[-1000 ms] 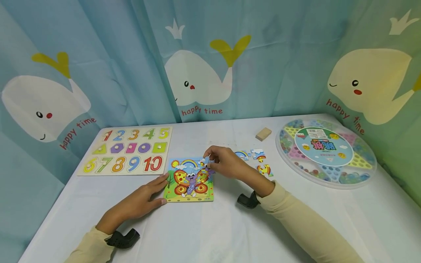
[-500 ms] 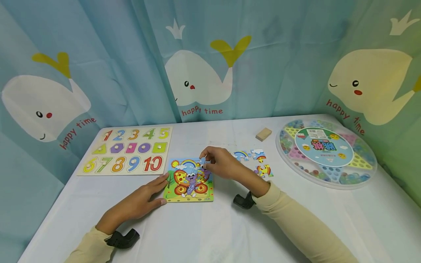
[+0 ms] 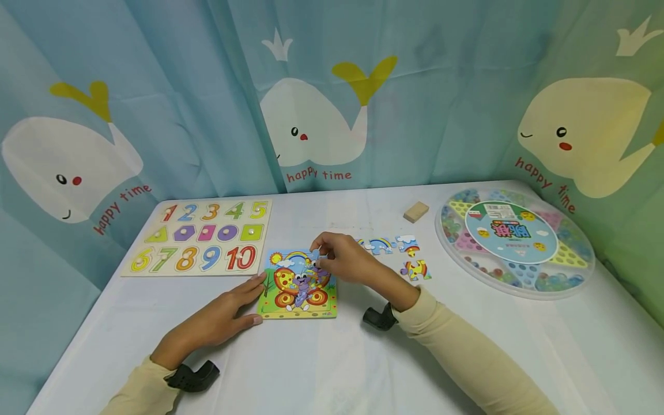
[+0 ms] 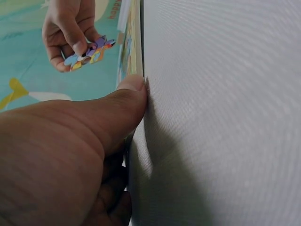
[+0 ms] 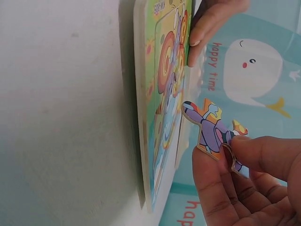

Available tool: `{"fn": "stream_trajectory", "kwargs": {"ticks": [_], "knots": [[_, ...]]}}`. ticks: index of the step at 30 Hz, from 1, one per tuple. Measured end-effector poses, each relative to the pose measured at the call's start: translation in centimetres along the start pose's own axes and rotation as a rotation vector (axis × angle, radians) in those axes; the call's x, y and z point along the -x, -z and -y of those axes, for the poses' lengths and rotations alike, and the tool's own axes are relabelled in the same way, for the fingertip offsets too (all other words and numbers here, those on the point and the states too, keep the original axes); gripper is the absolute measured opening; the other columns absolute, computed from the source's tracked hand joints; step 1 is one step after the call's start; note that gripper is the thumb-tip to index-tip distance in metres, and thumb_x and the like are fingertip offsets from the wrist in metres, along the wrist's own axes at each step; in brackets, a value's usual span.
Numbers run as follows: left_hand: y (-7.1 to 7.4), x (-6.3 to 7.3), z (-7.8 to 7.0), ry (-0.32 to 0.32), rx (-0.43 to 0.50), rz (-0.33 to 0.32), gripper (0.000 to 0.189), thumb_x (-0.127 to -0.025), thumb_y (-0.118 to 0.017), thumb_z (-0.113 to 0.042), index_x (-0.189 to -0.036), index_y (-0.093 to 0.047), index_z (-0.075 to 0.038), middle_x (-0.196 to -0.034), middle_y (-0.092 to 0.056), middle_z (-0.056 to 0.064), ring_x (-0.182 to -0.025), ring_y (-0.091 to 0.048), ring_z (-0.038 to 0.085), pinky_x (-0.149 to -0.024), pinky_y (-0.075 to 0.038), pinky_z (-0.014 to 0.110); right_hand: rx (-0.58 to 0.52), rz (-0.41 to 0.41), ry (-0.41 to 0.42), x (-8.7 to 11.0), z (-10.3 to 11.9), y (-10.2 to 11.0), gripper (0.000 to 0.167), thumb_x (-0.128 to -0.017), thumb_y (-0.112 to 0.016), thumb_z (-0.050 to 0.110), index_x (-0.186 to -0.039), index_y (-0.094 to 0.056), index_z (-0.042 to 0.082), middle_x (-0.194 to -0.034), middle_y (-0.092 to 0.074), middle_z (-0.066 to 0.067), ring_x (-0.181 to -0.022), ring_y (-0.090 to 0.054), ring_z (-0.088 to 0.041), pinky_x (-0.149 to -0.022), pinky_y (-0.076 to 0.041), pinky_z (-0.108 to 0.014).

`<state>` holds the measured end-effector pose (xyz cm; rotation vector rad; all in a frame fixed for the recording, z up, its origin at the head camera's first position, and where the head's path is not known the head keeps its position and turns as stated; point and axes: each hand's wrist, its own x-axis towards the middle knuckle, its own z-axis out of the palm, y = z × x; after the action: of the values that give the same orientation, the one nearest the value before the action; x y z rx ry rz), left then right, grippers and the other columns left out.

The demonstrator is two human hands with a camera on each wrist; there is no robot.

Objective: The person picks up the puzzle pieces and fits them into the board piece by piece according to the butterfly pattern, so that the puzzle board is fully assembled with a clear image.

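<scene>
A butterfly jigsaw board [image 3: 280,308] lies flat on the white table. My left hand [image 3: 223,314] rests against its left edge, the fingers fairly straight; the left wrist view shows the thumb [image 4: 124,101] touching the board's side. Over the board's upper right corner, my right hand [image 3: 346,257] pinches a purple and orange puzzle piece [image 5: 207,126] between thumb and fingers. In the right wrist view this piece is tilted and apart from the board. Loose puzzle pieces, including a rainbow one [image 3: 381,246] and a red and yellow one [image 3: 417,269], lie to the right.
A wooden number-and-shape board [image 3: 171,249] lies at the left. A small wooden block [image 3: 416,211] is at the back, and a round clear case of marbles [image 3: 524,291] sits at the right. Behind the table hangs a blue whale-print curtain [image 3: 218,115].
My right hand has shifted slightly left over the board with the puzzle piece, uncovering more of the loose pieces. The left hand has stayed at the board's left edge.
</scene>
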<state>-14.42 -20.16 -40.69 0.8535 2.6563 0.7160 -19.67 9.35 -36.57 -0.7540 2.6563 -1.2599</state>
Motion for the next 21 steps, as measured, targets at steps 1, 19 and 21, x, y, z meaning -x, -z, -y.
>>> {"fn": "stream_trajectory", "kwargs": {"ticks": [1, 19, 21], "knots": [[0.0, 0.0, 0.0, 0.001, 0.001, 0.001, 0.067, -0.093, -0.067, -0.029, -0.147, -0.040, 0.000, -0.161, -0.019, 0.005, -0.145, -0.019, 0.031, -0.111, -0.027, 0.050, -0.002, 0.002, 0.001, 0.0, 0.0, -0.1, 0.017, -0.088, -0.068, -0.001, -0.104, -0.063, 0.003, -0.087, -0.059, -0.002, -0.075, -0.052, -0.015, -0.067, -0.047, -0.028], [0.1, -0.2, 0.0, 0.002, 0.001, 0.014, 0.069, -0.092, -0.069, -0.028, -0.148, -0.038, -0.001, -0.161, -0.018, 0.006, -0.145, -0.018, 0.030, -0.111, -0.027, 0.049, -0.054, 0.016, -0.014, -0.7, 0.7, -1.3, 0.012, -0.090, -0.066, 0.002, -0.102, -0.064, 0.004, -0.086, -0.061, -0.002, -0.068, -0.055, -0.014, -0.060, -0.048, -0.025], [0.1, -0.2, 0.0, 0.005, 0.001, 0.017, 0.069, -0.093, -0.068, -0.029, -0.148, -0.038, -0.001, -0.161, -0.018, 0.006, -0.145, -0.018, 0.031, -0.111, -0.027, 0.049, -0.056, 0.025, -0.005, -0.8, 0.8, -1.5, 0.012, -0.090, -0.066, 0.002, -0.101, -0.064, 0.005, -0.086, -0.061, -0.002, -0.066, -0.055, -0.015, -0.059, -0.048, -0.025]]}}
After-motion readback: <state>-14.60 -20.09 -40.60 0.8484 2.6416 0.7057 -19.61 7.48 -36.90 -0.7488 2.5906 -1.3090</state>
